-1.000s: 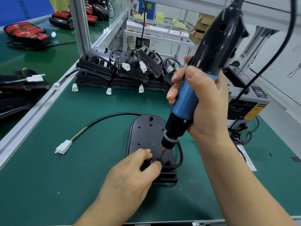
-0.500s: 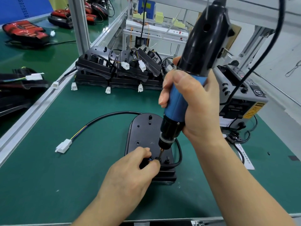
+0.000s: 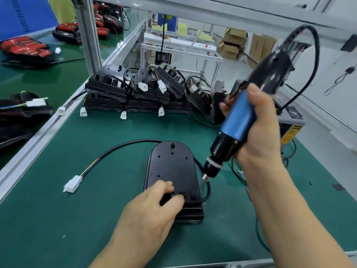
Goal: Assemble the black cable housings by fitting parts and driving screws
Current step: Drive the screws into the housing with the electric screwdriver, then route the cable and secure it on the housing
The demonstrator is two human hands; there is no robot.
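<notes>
A black cable housing [image 3: 172,167] lies flat on the green mat, rounded end away from me. Its black cable [image 3: 119,147] loops left and ends in a white connector [image 3: 73,183]. My left hand [image 3: 152,207] rests on the housing's near end, thumb and forefinger pinching a small part with coloured wires beside a screw hole. My right hand [image 3: 258,132] grips a blue and black electric screwdriver [image 3: 237,122], tilted, its bit tip [image 3: 203,179] lifted just right of the housing's edge, clear of the screw hole.
A stack of black housings with white connectors [image 3: 135,93] stands at the back of the green mat [image 3: 58,219]. A grey control box [image 3: 291,120] sits at the right. An aluminium rail [image 3: 38,136] borders the left, with red and black parts beyond.
My right hand has lifted the screwdriver off the screw hole and swung it up and to the right. My left hand stays on the housing's near end.
</notes>
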